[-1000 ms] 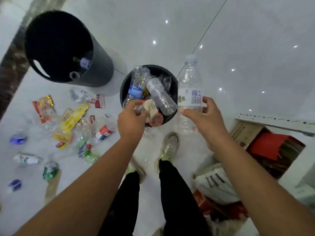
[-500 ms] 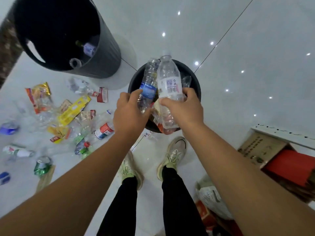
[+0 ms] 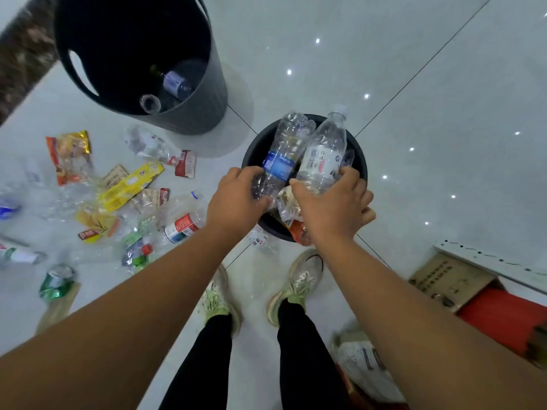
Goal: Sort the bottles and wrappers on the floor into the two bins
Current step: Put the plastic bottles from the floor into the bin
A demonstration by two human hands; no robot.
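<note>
The right hand (image 3: 334, 208) grips a clear plastic bottle with a white label (image 3: 322, 155). The left hand (image 3: 236, 199) grips a crumpled clear bottle with a blue label (image 3: 281, 161). Both bottles lean in the small round black bin (image 3: 360, 161). Colourful wrappers (image 3: 130, 184) litter the white floor (image 3: 414, 84) beside the large black bin (image 3: 189, 119).

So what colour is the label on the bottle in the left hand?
Blue label with white print, on the clear bottle the left hand grips; head view.

Bottle label (image 3: 318, 161) and box print (image 3: 438, 276) seem unreadably blurred.
</note>
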